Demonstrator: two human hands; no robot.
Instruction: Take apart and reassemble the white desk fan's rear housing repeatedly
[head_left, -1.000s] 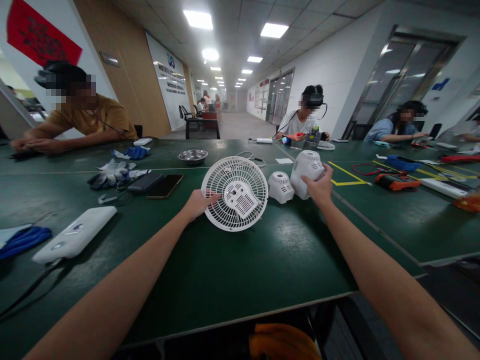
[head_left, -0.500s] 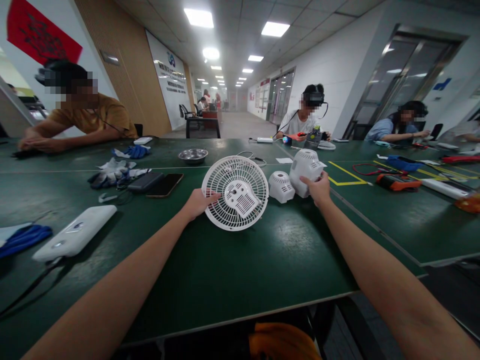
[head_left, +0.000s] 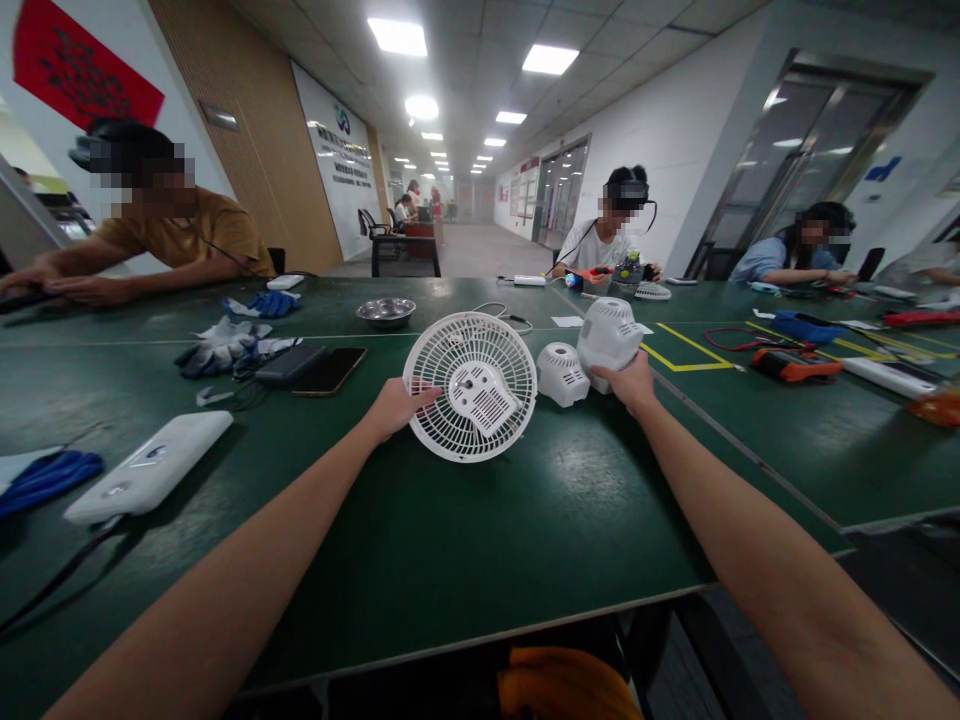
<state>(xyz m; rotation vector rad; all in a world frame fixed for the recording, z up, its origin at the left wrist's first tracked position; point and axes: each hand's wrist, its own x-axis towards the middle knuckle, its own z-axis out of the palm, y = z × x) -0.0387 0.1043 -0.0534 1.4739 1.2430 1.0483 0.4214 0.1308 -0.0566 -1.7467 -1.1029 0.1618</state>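
My left hand (head_left: pixel 399 405) grips the left edge of a round white fan grille (head_left: pixel 504 345), thumb on its front. The grille is tilted up facing me, with a slotted plate at its centre. To its right a small white vented cover (head_left: pixel 562 376) rests on the green table. Just beyond that stands a larger white plastic housing (head_left: pixel 609 335) with vent slots at the top. My right hand (head_left: pixel 630 382) is closed around the lower right side of this housing; some fingers are hidden behind it.
A metal bowl (head_left: pixel 385 312) lies behind the grille. On the left are a phone (head_left: pixel 330 371), gloves (head_left: pixel 225 346) and a white power bank (head_left: pixel 154 465). An orange multimeter (head_left: pixel 796 365) sits at the right. People (head_left: pixel 611 235) sit across the table (head_left: pixel 480 560).
My right hand has slid down a little on the larger housing, its thumb now lower. The housing has shifted slightly left. My left hand and the grille stay put.
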